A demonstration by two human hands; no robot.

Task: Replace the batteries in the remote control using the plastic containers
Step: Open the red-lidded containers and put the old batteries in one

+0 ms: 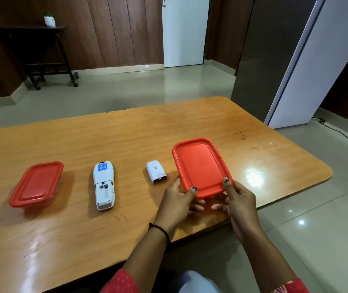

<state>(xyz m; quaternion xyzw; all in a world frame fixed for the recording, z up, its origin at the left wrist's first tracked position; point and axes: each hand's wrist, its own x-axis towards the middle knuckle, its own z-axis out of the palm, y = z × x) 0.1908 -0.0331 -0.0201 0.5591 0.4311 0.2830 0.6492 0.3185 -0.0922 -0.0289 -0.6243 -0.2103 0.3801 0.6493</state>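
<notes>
A white remote control lies face down on the wooden table, its battery compartment uncovered. Its white battery cover lies apart to the right. Both hands hold a red-lidded plastic container at its near end, thumbs on the lid and fingers under it: my left hand on the left corner, my right hand on the right corner. The container's body is hidden beneath the lid. A second red-lidded container rests shut at the table's left. No batteries are visible.
The table's front edge runs just below my wrists, and its right edge is near the held container. Beyond it are a tiled floor, a dark side table with a small pot, a white door and a white panel on the right.
</notes>
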